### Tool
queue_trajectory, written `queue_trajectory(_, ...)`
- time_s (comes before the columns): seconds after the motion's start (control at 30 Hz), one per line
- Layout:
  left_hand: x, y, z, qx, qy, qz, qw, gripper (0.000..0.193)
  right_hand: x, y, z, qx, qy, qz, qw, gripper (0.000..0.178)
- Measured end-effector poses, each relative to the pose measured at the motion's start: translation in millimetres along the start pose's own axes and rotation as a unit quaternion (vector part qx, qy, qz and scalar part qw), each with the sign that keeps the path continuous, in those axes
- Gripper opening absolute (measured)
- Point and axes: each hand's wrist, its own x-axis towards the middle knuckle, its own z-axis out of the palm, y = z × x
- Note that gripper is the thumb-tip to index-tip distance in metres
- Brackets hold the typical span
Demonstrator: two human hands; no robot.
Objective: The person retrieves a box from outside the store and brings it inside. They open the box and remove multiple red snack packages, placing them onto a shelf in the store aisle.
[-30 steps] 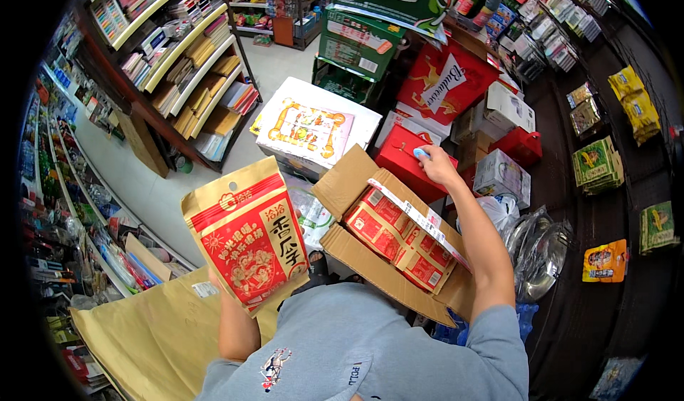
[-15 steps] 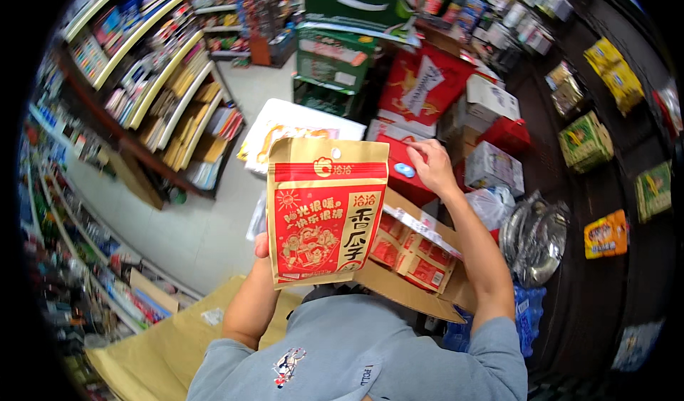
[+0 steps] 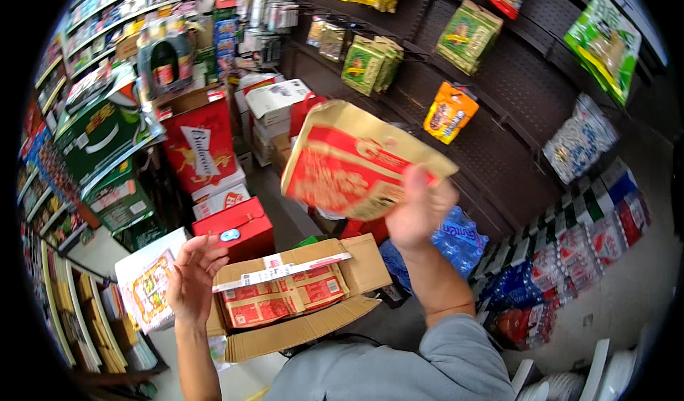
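Observation:
A flat gold and red bag of sunflower seeds [image 3: 345, 166] is raised and tilted, its printed face partly toward me. My right hand [image 3: 422, 212] is closed on its lower right edge, thumb over the front. Fingers loosely bent and apart, my left hand [image 3: 194, 276] holds nothing beside the left end of an open cardboard carton [image 3: 292, 335]. Inside the carton lie several similar red and gold bags [image 3: 274, 298], with a strip of printed tape across the far flap.
Dark pegboard shelving [image 3: 491, 144] stands ahead and right, hung with yellow, green and orange snack packets [image 3: 451, 112]. Behind the carton are a red box [image 3: 239, 226] and stacked drink cartons [image 3: 199, 148]. A blue plastic-wrapped pack [image 3: 456, 241] sits right of the carton.
The bag has passed from my left hand to my right and moved toward the hanging shelves. My left hand has come over beside the carton. My view has turned right.

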Motion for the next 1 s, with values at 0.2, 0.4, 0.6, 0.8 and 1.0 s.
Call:
queue_trajectory(0.2, 16, -1, 22, 0.083, -0.024, -0.054, 0.995, 0.063, 30, 4, -116, -0.336, 0.067, 0.065, 0.937, 0.03)
queue_trajectory(0.4, 2, -11, 41, 0.12, 0.036, -0.042, 0.991, 0.053, 164, -63, -243, -0.377, 0.224, -0.028, 0.898, 0.029)
queue_trajectory(0.6, -3, -39, 68, 0.038, 0.086, -0.029, 0.995, 0.051, 273, -98, -350, -0.291, 0.331, -0.056, 0.896, 0.027)
queue_trajectory(0.8, -11, -53, 79, 0.064, 0.087, -0.031, 0.994, 0.047, 290, -102, -364, -0.319, 0.334, -0.013, 0.887, 0.029)
queue_trajectory(1.0, -11, -61, 88, 0.059, 0.107, -0.036, 0.992, 0.046, 310, -92, -401, -0.412, 0.358, 0.062, 0.836, 0.032)
